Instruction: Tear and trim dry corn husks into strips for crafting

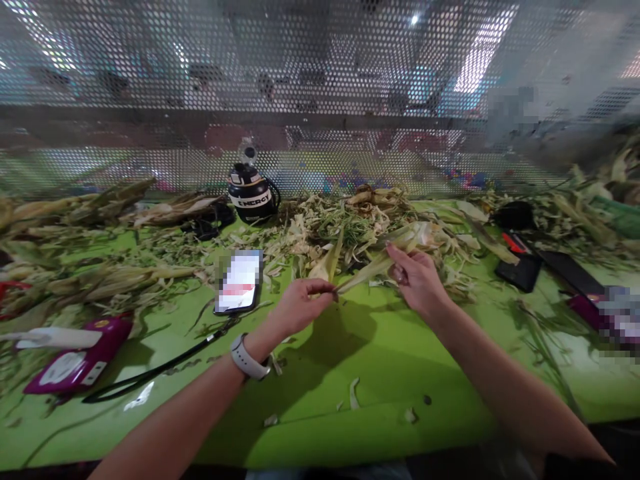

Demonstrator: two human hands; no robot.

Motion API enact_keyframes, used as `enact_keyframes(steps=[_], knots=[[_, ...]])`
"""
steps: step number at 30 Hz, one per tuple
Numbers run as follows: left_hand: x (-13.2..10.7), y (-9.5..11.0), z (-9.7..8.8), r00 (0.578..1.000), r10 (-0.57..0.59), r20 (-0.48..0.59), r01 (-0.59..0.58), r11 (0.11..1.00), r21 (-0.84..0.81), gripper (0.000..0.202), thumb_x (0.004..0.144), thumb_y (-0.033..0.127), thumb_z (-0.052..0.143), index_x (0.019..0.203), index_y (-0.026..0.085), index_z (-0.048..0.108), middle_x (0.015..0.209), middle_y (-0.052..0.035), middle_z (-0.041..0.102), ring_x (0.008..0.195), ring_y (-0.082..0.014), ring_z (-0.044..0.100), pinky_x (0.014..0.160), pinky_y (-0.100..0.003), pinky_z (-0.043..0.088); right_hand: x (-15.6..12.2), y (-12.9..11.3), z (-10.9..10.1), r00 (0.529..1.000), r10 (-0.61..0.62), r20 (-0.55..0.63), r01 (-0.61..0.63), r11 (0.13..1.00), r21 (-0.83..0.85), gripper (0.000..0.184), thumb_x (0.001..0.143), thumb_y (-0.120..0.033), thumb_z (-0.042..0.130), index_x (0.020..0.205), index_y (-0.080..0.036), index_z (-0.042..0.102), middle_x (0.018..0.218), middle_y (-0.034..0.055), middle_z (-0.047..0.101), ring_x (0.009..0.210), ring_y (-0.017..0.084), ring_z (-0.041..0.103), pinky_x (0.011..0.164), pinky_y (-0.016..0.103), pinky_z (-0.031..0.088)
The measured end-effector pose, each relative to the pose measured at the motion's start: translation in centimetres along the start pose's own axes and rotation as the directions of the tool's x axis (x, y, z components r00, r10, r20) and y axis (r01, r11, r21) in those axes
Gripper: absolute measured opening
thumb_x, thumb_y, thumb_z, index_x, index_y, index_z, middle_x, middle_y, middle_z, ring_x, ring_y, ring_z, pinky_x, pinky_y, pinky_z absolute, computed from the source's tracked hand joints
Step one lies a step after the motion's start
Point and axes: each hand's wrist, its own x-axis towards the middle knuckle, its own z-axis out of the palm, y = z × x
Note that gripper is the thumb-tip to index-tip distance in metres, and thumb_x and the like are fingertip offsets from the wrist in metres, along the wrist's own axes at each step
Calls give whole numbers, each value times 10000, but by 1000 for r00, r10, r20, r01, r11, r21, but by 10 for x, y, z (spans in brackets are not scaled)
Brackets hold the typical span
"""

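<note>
A pale green-yellow corn husk [367,271] stretches between my two hands above the green table [400,373]. My left hand [306,303], with a white watch band [249,357] on its wrist, pinches the narrow end between thumb and fingers. Farther along the same husk, my right hand [419,281] closes on the broader part, and the fingers hide some of it. Just behind both hands rises a heap of husk scraps and shreds [345,223]. Another husk piece [327,263] stands at the heap's front, near my left fingertips.
A lit phone [241,281] with a strap lies left of my hands. Beyond it is a black jug [251,193] marked ENERGY. A purple device [83,357] sits at left; dark flat objects [520,270] lie at right. A perforated metal screen [320,80] stands behind the table.
</note>
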Motion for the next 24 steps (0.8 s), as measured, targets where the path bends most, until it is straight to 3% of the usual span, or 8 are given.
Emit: enact_keyframes(steps=[3,5,8,10,12,15,19,24], knots=[[-1,0,-7,991,94,-97,-82,990,116,159,692,227,598,783,224,728,751,-27,711,643,-178,598,617,-261,426,22,-10,-24,995,-25,-98,25,1000,7,244,576,-325,742,643,-185,553,485,-77,403,376,41,276,359,192,218],[-3,2,-11,974,170,-149,-130,960,247,143,663,201,622,757,226,727,746,-39,704,636,-185,586,620,-270,411,32,-19,-38,964,-145,-221,127,988,-91,196,628,-315,697,703,-191,566,506,-68,419,390,58,319,361,194,227],[-10,9,-10,947,288,-141,-217,900,379,116,640,166,627,695,222,713,712,-55,679,643,-193,573,643,-283,406,24,-28,-39,760,-572,-308,426,797,-428,177,741,-308,627,889,-227,577,707,-11,569,597,122,523,512,237,412],[-15,16,-6,942,331,-59,-273,855,440,119,655,155,600,698,211,696,700,-58,660,667,-201,577,655,-292,416,4,-26,-25,769,-639,20,525,613,-590,217,850,-333,513,1040,-242,565,965,54,623,869,187,578,736,335,469],[-20,24,-1,941,334,58,-315,798,513,163,688,160,554,796,197,671,741,-58,655,706,-210,586,659,-305,428,-17,-16,-3,800,-411,436,596,471,-650,307,901,-359,435,1164,-230,525,1136,93,594,1031,230,540,844,406,435],[-25,34,-1,931,333,152,-360,759,542,258,746,188,506,998,184,563,828,-52,648,721,-198,596,644,-306,440,-36,6,23,740,-142,657,659,344,-669,374,923,-412,369,1089,-136,558,986,139,632,919,239,560,836,426,409],[-22,43,-17,929,338,149,-369,827,424,206,795,226,501,999,194,491,907,-54,628,809,-188,601,704,-301,458,-33,15,25,721,-7,693,607,487,-627,416,944,-442,281,864,-153,569,721,46,582,616,136,498,603,269,386],[-10,47,-44,943,329,47,-330,916,227,134,782,247,555,906,198,556,877,-39,614,832,-173,580,717,-262,449,-29,2,15,759,112,642,313,802,-509,421,911,-500,333,809,-163,564,590,-40,391,505,80,367,473,207,280]])
